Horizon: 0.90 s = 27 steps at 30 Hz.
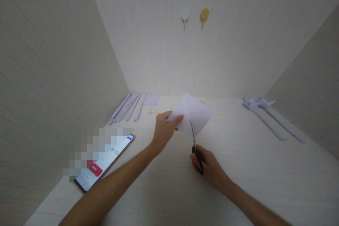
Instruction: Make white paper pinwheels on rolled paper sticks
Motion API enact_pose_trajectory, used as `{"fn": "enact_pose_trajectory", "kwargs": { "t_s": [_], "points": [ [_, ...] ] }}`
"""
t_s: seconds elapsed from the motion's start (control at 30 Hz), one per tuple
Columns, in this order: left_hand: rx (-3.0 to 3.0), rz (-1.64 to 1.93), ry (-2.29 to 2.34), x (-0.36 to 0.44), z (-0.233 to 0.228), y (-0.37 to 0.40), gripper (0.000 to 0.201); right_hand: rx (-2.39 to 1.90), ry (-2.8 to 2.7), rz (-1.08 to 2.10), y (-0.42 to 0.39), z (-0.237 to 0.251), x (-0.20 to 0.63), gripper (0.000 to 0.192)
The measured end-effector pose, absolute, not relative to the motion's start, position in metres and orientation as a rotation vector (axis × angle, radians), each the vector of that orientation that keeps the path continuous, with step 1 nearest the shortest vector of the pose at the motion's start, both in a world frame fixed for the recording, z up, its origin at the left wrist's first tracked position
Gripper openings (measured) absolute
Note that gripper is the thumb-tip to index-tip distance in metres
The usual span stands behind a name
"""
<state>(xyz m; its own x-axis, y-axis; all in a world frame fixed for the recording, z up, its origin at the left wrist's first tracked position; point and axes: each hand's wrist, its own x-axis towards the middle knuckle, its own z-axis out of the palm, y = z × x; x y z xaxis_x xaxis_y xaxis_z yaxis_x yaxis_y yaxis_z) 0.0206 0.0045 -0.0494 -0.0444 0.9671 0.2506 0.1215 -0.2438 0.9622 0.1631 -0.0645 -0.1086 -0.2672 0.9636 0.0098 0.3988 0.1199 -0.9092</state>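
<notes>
Meanwhile, mid-table, the left hand (162, 129) pinches a white paper sheet (194, 114) while the right hand (209, 164) grips black-handled scissors (195, 148), blades at the sheet's lower edge.

The left hand (163, 130) pinched the near-left edge of a white sheet of paper (194, 116), holding it lifted above the pale wooden table (238, 169), while the right hand (209, 166) gripped black-handled scissors (196, 150) whose blades pointed up into the sheet's lower edge. A phone (106, 162) with a lit screen lay to the left, near a row of paper strips (127, 107) by the back wall. More strips (267, 114) lay at the far right, and two hooks (194, 16) hung on the wall.
</notes>
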Motion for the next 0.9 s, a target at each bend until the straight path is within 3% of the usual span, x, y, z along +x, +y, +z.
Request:
{"fn": "enact_pose_trajectory", "kwargs": {
  "t_s": [0.9],
  "points": [
    [1.304, 1.343, 1.178, 0.0254, -0.0486, 0.0010, 0.024, -1.334, -1.725, 1.121, -0.0630, -0.1081, 0.1631, 0.028]
  ]
}}
